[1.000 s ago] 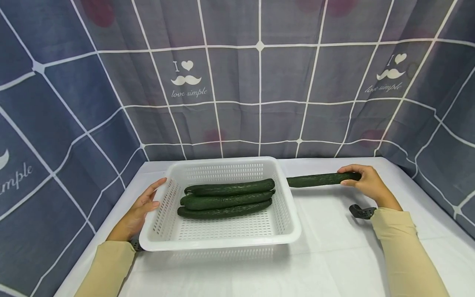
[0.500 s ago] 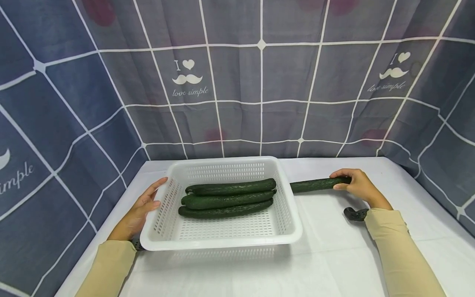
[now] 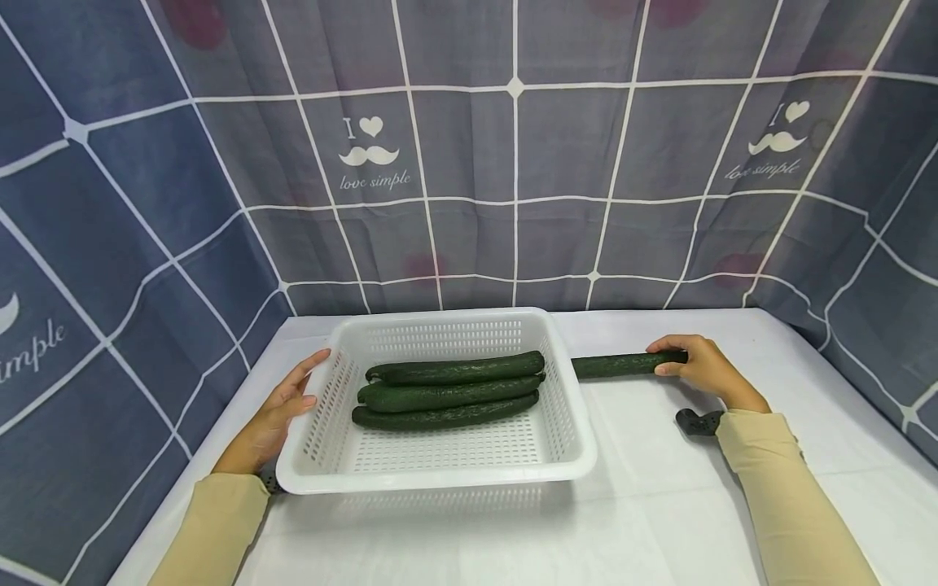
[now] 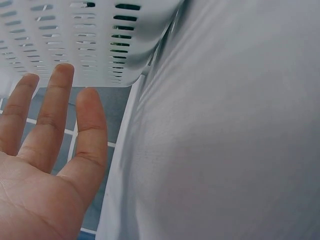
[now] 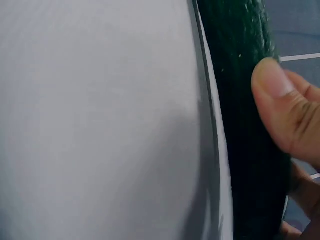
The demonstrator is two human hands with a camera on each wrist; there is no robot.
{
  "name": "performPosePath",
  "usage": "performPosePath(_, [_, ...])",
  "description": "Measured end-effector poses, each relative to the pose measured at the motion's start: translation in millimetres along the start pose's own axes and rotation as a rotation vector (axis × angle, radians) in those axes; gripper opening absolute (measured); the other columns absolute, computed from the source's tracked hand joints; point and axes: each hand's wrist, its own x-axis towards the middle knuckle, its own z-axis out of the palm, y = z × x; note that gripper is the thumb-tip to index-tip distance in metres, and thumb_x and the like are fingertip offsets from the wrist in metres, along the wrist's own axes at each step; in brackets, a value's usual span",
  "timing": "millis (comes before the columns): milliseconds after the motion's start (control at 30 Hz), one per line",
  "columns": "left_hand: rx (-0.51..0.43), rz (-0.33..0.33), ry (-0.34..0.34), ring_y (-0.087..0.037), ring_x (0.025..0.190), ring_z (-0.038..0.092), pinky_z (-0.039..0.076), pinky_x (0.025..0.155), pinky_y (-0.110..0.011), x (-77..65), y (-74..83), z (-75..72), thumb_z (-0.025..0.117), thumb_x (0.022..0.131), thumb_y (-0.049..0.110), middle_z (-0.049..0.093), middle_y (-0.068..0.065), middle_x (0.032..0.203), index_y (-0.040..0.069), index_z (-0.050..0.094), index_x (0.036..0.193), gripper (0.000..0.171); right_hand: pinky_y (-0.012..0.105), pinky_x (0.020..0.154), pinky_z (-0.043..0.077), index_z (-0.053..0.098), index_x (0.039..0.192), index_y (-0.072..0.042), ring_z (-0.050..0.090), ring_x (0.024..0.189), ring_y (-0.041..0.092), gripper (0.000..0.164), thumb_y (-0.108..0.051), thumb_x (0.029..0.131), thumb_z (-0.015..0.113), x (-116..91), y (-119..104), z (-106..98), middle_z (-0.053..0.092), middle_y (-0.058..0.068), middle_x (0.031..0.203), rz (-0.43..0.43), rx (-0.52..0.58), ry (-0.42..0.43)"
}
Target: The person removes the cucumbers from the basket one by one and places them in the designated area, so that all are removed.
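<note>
A white perforated plastic basket (image 3: 432, 483) stands on the table with three long dark green cucumbers (image 3: 450, 395) lying side by side in it. At its left end is my left hand (image 3: 269, 425), fingertips right at the rim. The left wrist view shows the fingers (image 4: 50, 117) straight and spread beside the slotted wall. To the right of the basket my right hand (image 3: 709, 376) pinches the right end of another cucumber (image 3: 611, 366) between thumb (image 5: 274, 92) and fingers. This cucumber's left end is hidden behind the basket's right rim.
A white cloth (image 3: 645, 496) covers the table. Grey-blue checked curtains (image 3: 469, 163) with white lines rise along the back and both sides. Each wrist carries a dark device, and a black curved piece (image 3: 696, 422) juts from the right wrist.
My right hand has moved left with the cucumber, whose left end has slipped out of sight behind the basket's right rim. The left hand and the basket have stayed in place.
</note>
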Motion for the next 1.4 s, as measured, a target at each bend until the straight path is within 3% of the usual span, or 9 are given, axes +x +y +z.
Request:
performPosePath(100, [-0.002, 0.006, -0.005, -0.011, 0.128, 0.059, 0.057, 0.095, -0.035, 0.2, 0.1, 0.1, 0.055, 0.108, 0.014, 0.053, 0.012, 0.152, 0.042, 0.046, 0.16, 0.059, 0.064, 0.099, 0.048, 0.077, 0.118, 0.005, 0.065, 0.118, 0.051, 0.031, -0.006, 0.09, 0.086, -0.4, -0.2, 0.4, 0.074, 0.027, 0.12, 0.012, 0.011, -0.014])
performPosePath(200, [-0.007, 0.01, -0.013, -0.012, 0.129, 0.059, 0.057, 0.095, -0.035, 0.4, -0.1, 0.0, 0.054, 0.108, 0.013, 0.053, 0.011, 0.152, 0.041, 0.046, 0.16, 0.06, 0.067, 0.102, 0.046, 0.076, 0.121, 0.005, 0.064, 0.12, 0.053, 0.033, -0.007, 0.092, 0.085, -0.9, 0.7, 1.0, 0.074, 0.027, 0.121, 0.019, 0.011, -0.024])
performPosePath(600, [0.007, 0.008, -0.006, -0.011, 0.131, 0.058, 0.056, 0.096, -0.036, -0.2, -0.2, -0.4, 0.054, 0.108, 0.013, 0.051, 0.012, 0.154, 0.042, 0.045, 0.16, 0.06, 0.068, 0.102, 0.045, 0.075, 0.127, 0.003, 0.06, 0.125, 0.057, 0.046, -0.015, 0.088, 0.091, -1.1, 3.4, 1.6, 0.07, 0.031, 0.129, 0.056, 0.013, -0.018])
performPosePath(1400, [-0.009, -0.005, -0.002, -0.012, 0.131, 0.057, 0.057, 0.097, -0.037, -0.2, 1.5, 3.1, 0.056, 0.108, 0.014, 0.05, 0.011, 0.155, 0.041, 0.045, 0.161, 0.06, 0.071, 0.107, 0.039, 0.072, 0.131, 0.005, 0.053, 0.132, 0.059, 0.046, -0.013, 0.091, 0.086, -3.5, 5.1, -0.2, 0.064, 0.036, 0.137, 0.062, 0.025, 0.041])
